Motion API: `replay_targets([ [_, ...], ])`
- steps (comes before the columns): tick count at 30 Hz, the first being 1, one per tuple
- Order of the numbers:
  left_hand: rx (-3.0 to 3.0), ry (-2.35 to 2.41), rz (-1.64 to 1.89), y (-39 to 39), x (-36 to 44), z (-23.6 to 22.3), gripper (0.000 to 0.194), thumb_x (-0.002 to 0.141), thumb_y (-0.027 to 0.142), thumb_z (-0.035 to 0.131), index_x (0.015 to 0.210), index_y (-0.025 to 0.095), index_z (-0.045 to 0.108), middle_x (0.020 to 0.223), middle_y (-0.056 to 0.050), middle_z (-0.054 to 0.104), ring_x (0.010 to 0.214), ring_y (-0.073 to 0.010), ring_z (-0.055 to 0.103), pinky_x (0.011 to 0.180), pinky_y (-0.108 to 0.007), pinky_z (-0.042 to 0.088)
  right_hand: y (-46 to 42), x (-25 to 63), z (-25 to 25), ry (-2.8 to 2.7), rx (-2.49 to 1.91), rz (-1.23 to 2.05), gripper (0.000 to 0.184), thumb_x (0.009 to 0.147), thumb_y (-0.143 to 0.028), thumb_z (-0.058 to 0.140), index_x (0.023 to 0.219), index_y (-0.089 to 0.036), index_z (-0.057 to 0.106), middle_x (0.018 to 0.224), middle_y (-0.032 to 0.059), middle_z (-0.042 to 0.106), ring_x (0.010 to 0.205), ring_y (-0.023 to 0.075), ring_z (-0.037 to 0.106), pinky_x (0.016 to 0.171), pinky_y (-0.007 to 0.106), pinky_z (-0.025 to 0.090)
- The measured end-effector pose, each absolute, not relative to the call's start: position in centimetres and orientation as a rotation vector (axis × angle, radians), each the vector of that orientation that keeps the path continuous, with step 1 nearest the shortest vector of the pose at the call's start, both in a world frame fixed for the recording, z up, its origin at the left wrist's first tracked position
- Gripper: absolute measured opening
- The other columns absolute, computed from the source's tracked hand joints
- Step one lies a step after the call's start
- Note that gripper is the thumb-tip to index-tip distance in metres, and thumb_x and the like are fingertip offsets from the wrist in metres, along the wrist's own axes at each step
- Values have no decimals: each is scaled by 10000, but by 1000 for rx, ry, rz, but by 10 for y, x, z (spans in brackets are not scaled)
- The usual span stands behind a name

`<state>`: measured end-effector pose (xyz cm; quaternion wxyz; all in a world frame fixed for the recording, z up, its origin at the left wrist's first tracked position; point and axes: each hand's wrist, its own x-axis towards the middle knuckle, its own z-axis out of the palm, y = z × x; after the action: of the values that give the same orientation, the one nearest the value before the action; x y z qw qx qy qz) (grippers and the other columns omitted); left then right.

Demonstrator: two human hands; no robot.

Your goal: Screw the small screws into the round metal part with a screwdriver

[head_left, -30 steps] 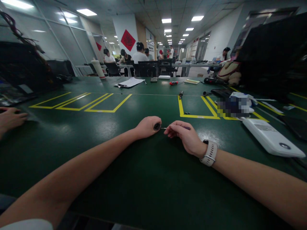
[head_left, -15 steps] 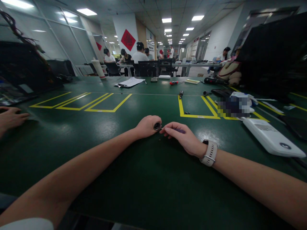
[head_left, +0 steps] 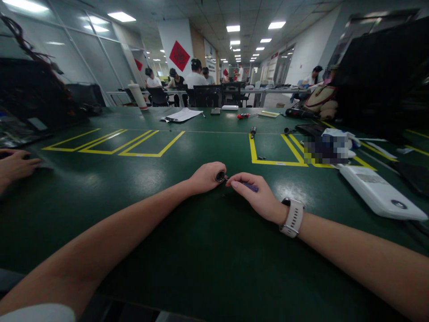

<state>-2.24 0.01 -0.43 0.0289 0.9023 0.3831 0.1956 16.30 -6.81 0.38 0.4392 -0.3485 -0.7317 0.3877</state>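
Observation:
My left hand point(head_left: 207, 178) is closed around a dark cylindrical part point(head_left: 220, 176), its round, shiny-rimmed end facing me and the rest hidden in the palm. In my right hand point(head_left: 253, 190) is a small screwdriver with a purple handle point(head_left: 250, 187), held like a pen. Its thin tip points left to the rim of the cylindrical part; whether they touch is too small to tell. Just below the hands, a tiny ring-like piece point(head_left: 223, 195) lies on the green table point(head_left: 214, 250).
Yellow tape point(head_left: 279, 163) marks boxes on the table, with tiny dark pieces point(head_left: 262, 158) inside one. Beyond are a dark metal part point(head_left: 253, 131), a red-handled screwdriver point(head_left: 244, 116) and a clipboard point(head_left: 183, 115). A white power bank point(head_left: 382, 191) lies right. Another person's hand point(head_left: 18, 164) rests at left.
My right hand has shifted slightly right and down, and the screwdriver handle has turned a little in its fingers. My left hand keeps its place with the cylindrical part.

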Motion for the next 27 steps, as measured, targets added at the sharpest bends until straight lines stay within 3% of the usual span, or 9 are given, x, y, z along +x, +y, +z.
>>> replay_targets([
  [8, 2646, 1095, 858, 1, -25, -6, 162, 743, 282, 563, 662, 173, 475, 628, 26, 494, 578, -110, 476, 545, -227, 368, -56, 165, -7, -1429, -738, 1408, 195, 826, -290, 527, 814, -205, 702, 864, 45, 692, 864, 192, 605, 804, 359, 425],
  [17, 2748, 1094, 848, 3, -24, -9, 149, 768, 262, 529, 667, 171, 469, 629, 24, 471, 566, -111, 454, 533, -232, 341, -64, 163, 0, -1736, -821, 1051, 190, 846, -284, 523, 845, -223, 704, 841, 24, 661, 870, 185, 590, 830, 348, 405],
  [27, 2624, 990, 911, 1, -25, -5, 167, 750, 281, 544, 648, 171, 470, 617, 26, 484, 569, -106, 467, 545, -226, 365, -54, 164, -6, -1390, -708, 1512, 179, 821, -287, 534, 836, -185, 681, 895, 55, 684, 864, 176, 592, 728, 315, 437],
])
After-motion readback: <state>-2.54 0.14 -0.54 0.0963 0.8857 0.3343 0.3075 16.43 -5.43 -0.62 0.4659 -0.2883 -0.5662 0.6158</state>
